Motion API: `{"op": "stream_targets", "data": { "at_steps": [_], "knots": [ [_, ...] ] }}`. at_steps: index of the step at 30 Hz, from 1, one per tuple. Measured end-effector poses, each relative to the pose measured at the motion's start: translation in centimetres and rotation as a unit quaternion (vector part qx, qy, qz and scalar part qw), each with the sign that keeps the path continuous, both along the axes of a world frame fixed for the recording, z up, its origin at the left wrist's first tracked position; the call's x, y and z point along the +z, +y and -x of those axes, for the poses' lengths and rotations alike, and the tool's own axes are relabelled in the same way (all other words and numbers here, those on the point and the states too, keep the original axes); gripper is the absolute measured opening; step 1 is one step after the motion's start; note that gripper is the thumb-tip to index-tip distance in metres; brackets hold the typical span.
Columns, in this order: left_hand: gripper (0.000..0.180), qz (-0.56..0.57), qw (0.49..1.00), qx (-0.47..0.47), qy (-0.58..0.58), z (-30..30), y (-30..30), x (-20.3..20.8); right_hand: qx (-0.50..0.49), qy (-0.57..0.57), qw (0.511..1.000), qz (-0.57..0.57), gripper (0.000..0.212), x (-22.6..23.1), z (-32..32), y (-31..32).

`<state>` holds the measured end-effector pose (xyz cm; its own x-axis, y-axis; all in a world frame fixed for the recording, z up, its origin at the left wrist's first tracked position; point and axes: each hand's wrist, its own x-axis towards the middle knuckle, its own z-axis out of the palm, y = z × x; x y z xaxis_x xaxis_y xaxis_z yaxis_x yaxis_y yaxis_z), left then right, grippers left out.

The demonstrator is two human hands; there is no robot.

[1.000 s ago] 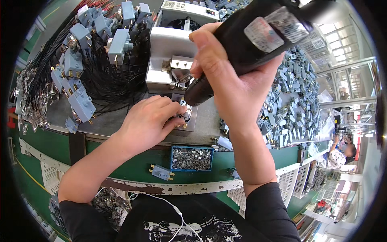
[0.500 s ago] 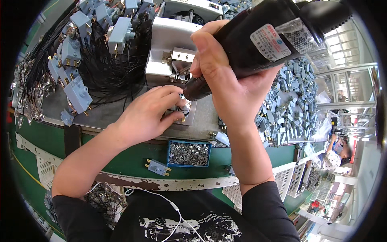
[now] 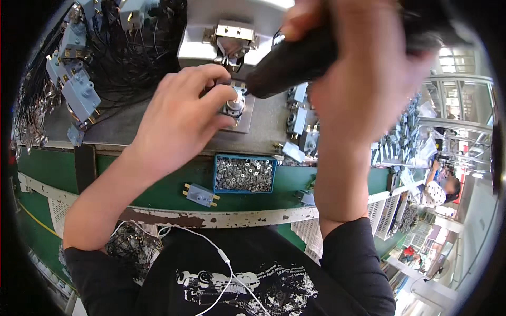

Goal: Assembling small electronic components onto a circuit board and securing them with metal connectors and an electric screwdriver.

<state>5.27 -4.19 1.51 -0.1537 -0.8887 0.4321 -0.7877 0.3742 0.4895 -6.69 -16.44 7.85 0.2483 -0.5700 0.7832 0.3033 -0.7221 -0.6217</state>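
My right hand (image 3: 363,89), smeared by motion, is wrapped round a black power screwdriver (image 3: 295,60). The tool's narrow nose points left and down, close beside a small silver round part (image 3: 234,107) on a metal plate (image 3: 243,122). Whether the nose touches that part I cannot tell. My left hand (image 3: 184,108) is curled, with forefinger and thumb about the round part. The fingers hide some of it. Just beyond stands a white machine (image 3: 203,39) with a metal bracket (image 3: 233,39) on its front.
A blue tray (image 3: 215,176) of small metal pieces lies nearer me, with a grey switch-like housing (image 3: 200,195) beside it. Several grey housings with black wires (image 3: 113,68) heap up at left. More grey housings (image 3: 298,121) lie right. Another person (image 3: 437,190) is at far right.
My right hand has shifted right with the screwdriver, and its nose now sits to the right of the round part. My left fingers stay at the part. The whole view has shifted.
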Motion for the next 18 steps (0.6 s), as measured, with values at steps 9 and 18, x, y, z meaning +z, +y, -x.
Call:
{"op": "stream_targets", "data": {
  "at_steps": [9, 18],
  "knots": [
    [0.006, -0.113, 0.947, -0.222, -0.201, 4.7, 4.0, -2.2, -0.044, 0.003, 0.995, -0.09, 0.039, 1.9, 0.8, 0.5],
    [0.01, -0.128, 0.967, -0.204, -0.082, 5.1, 4.3, -2.6, -0.042, -0.092, 0.99, -0.098, 0.032, 4.2, -0.3, -1.2]
  ]
}}
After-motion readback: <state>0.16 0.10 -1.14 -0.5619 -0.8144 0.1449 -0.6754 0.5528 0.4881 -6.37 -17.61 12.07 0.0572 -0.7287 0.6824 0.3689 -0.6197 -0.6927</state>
